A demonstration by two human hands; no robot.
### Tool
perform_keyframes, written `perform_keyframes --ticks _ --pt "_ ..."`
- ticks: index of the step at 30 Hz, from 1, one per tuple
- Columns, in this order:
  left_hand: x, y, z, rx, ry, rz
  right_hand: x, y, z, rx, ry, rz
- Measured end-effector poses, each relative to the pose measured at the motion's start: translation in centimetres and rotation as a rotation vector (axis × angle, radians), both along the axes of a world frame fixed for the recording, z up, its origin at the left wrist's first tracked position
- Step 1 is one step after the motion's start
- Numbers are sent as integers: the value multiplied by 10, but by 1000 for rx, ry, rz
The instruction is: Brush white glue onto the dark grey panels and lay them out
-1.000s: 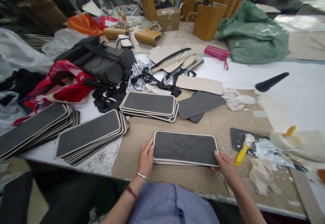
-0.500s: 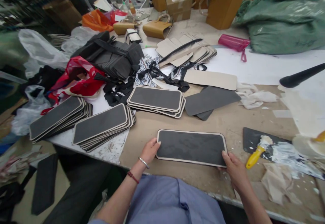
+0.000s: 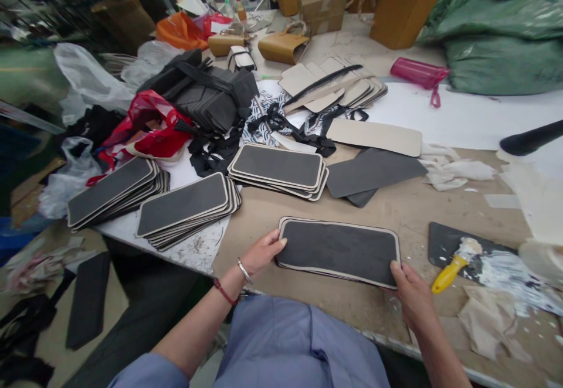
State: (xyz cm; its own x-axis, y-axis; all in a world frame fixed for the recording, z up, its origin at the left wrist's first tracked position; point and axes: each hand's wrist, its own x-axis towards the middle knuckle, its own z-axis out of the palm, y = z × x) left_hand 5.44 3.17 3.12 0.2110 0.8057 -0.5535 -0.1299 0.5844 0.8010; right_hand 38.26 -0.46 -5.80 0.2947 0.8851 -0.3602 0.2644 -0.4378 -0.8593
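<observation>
A dark grey panel with a cream border lies level just above or on the brown work surface in front of me. My left hand pinches its left end, thumb on top. At its right end my right hand grips the lower corner, thumb on top and fingers beneath. More cream edges show under the panel's lower and left sides. Behind it is a stack of similar panels, with two fanned stacks further left, one nearer and one at the far left.
On the right, a yellow-handled brush rests on a glue-smeared dark board, near a crumpled cloth. Loose dark sheets and a cream panel lie behind. A black rod juts in from the right.
The view has shifted slightly. Additional cream edges now show beneath the held panel. Both hands keep their hold at its two ends, and the left forearm reaches in at a flatter angle.
</observation>
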Motion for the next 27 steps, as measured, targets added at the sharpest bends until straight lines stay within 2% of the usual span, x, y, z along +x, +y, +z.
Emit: perform_keyframes --ticks 5,8,12,17,23,25,27 --pt "-1 -8 -32 65 167 -89 -1 1 6 -17 -21 -4" --pt "-3 -11 -43 166 403 -172 -1 6 25 20 -174 27" --pt "-3 -11 -43 248 689 -230 -7 14 70 36 -429 85" --pt "-3 -14 -41 267 741 -196 -29 21 126 86 -597 147" --pt "-1 -18 -45 271 740 -166 -52 23 162 141 -669 167" --pt "-2 -18 -47 271 725 -153 -54 24 169 157 -688 182" --pt "-3 -19 -47 274 704 -138 -51 27 170 157 -695 178"
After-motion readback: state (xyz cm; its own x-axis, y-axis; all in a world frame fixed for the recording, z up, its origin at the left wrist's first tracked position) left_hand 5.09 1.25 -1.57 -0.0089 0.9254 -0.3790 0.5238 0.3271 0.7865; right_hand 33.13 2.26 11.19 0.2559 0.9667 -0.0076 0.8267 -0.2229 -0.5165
